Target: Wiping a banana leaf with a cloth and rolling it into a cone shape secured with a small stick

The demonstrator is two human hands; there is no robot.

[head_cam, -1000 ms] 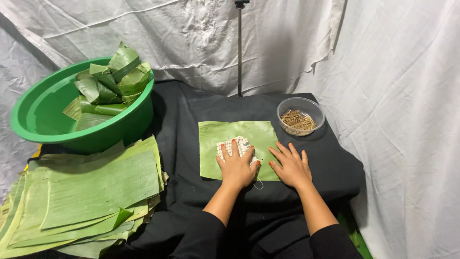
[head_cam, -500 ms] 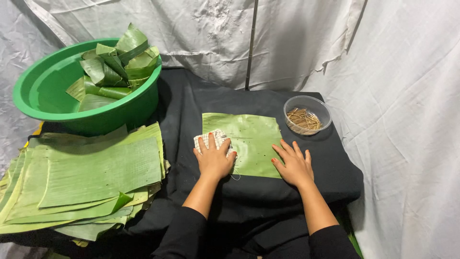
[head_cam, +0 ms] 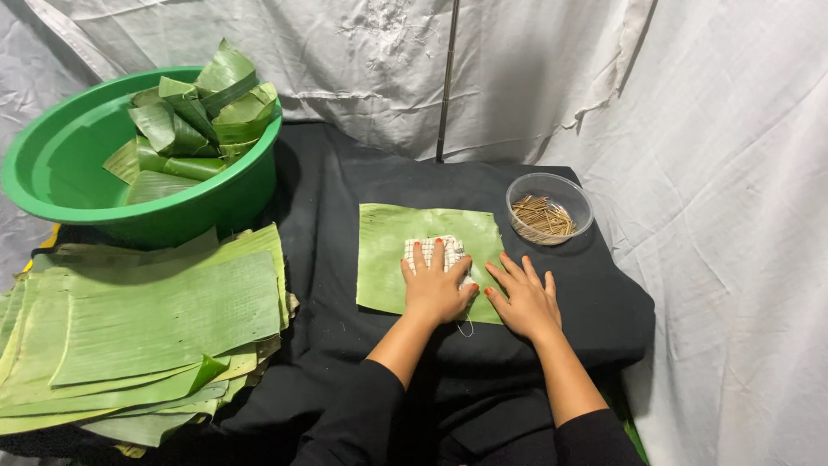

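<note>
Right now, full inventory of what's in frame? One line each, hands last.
cut leaf: one, green, flat on the black cloth, centre
checked cloth: one, white with dark checks, on the cut leaf under the left hand
leaf stack: several sheets, green, left of the cloth
basin: one, green, upper left
folded leaves: several, green, inside the basin
clear bowl: one, transparent, right of the cut leaf
sticks: many, tan, in the clear bowl
black cloth: one, covers the table
white sheets: backdrop, behind and right
pole: one, dark, upright at back
left hand: flat on the checked cloth
right hand: flat on the leaf's right edge
</note>
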